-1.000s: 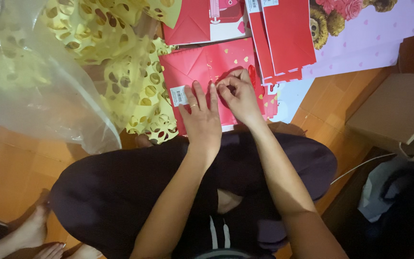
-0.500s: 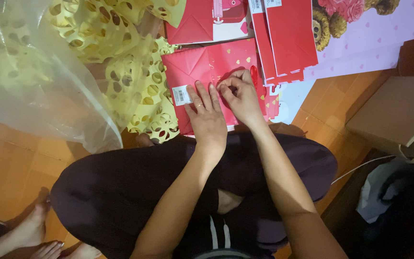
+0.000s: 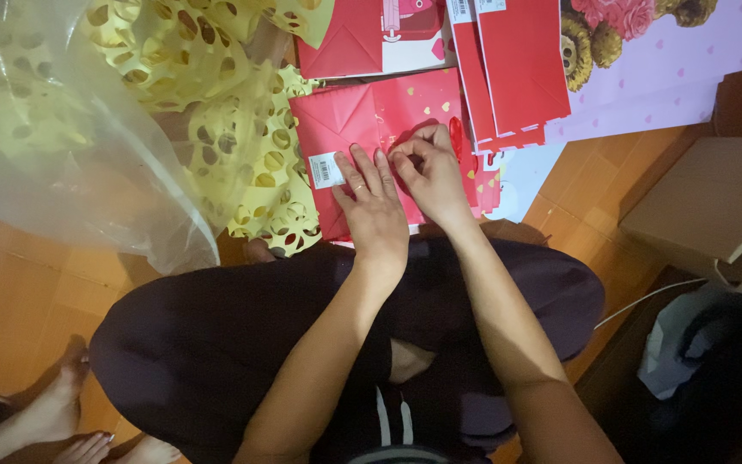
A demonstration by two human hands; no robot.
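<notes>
1. The person is sitting cross-legged on the wooden floor [image 3: 19, 292], with both bare arms reaching forward over dark trousers.
2. The left hand [image 3: 375, 210] is lying flat on a folded red paper bag [image 3: 371, 129], its fingers spread open and pressing the paper down, gripping nothing.
3. The right hand [image 3: 431, 172] is resting on the same bag just beside the left, its fingers [image 3: 410, 150] curling together and pinching at something small on the red paper; what is being pinched is too hidden to tell.
4. The red paper bag is lying flat on the floor right in front of the knees, dotted with small gold hearts and carrying a white sticker [image 3: 326, 170] near its left edge.
5. A glossy red ribbon [image 3: 457, 137] is showing just past the right hand's fingertips, touching the bag.
6. More flat red bags [image 3: 517, 60] are lying stacked beyond it, overlapping a pink sheet with roses [image 3: 672, 60].
7. Yellow cut-out paper [image 3: 259, 180] is sitting to the left of the bag, partly under a clear plastic bag [image 3: 62, 155].
8. A cardboard box [image 3: 714, 206] is standing well apart at the right.
9. Bare feet [image 3: 53, 421] of someone nearby are showing at the lower left.
</notes>
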